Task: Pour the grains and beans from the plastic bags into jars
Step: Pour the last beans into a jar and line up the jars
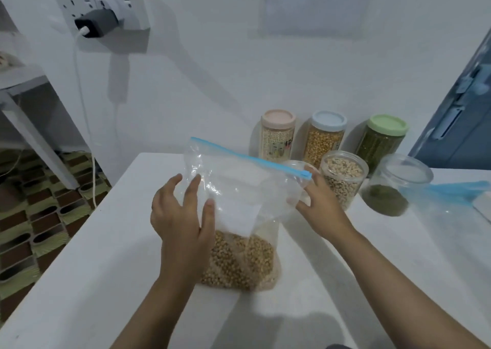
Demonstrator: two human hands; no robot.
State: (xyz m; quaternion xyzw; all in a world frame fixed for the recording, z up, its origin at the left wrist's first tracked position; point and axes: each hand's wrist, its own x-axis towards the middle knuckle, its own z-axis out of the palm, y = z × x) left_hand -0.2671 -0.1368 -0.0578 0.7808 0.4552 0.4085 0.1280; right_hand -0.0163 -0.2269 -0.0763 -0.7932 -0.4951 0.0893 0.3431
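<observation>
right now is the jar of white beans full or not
Nearly full: the lidless jar shows pale beans up close to its rim.

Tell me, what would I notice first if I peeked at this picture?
Right in the middle, a clear plastic zip bag with a blue seal stands on the white table, tan round beans heaped in its bottom. The left hand touches its side and the right hand reaches its top corner. Behind stand three filled jars with pink, blue and green lids.

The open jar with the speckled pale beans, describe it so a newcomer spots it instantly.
On the white table, before three lidded jars at the wall, stand two lidless clear plastic jars. The left one, beside the right hand, is nearly full of pale beans; its neighbour holds only a shallow green layer.
</observation>
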